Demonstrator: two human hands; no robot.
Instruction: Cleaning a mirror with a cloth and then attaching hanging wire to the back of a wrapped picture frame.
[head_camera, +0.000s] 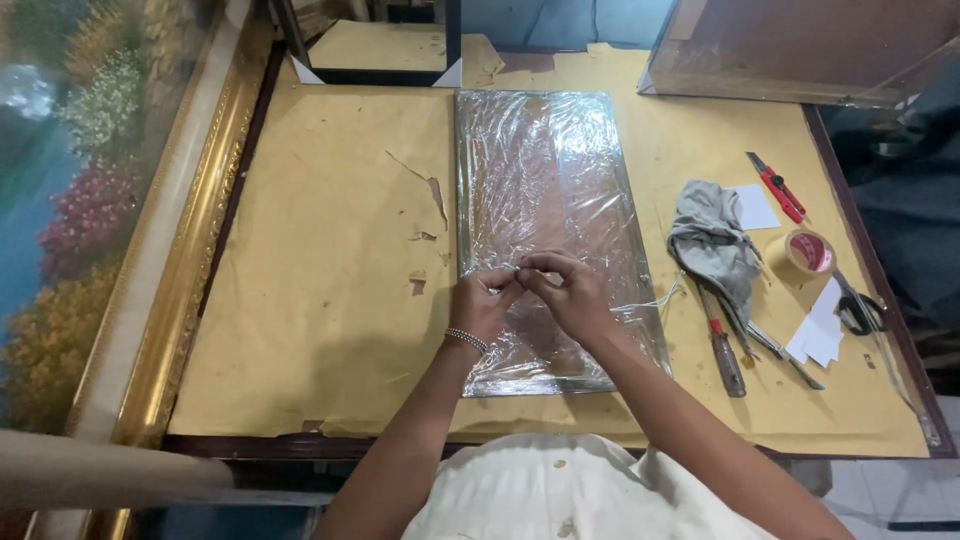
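A flat rectangular panel wrapped in clear plastic film (540, 170) lies on the brown-paper-covered table (330, 300). My left hand (484, 300), with a bead bracelet on the wrist, and my right hand (568, 292) meet over the panel's lower half. Both pinch a thin pale string (655, 300) that trails off to the right edge of the panel. The fingertips touch each other around the string.
To the right lie a grey rag (712, 240), a red utility knife (777, 187), a tape roll (806, 253), scissors (858, 308), a screwdriver (724, 350) and white card pieces (820, 335). A gilt-framed painting (120, 220) leans at left. A black frame (380, 60) and glass sheet (800, 50) stand at back.
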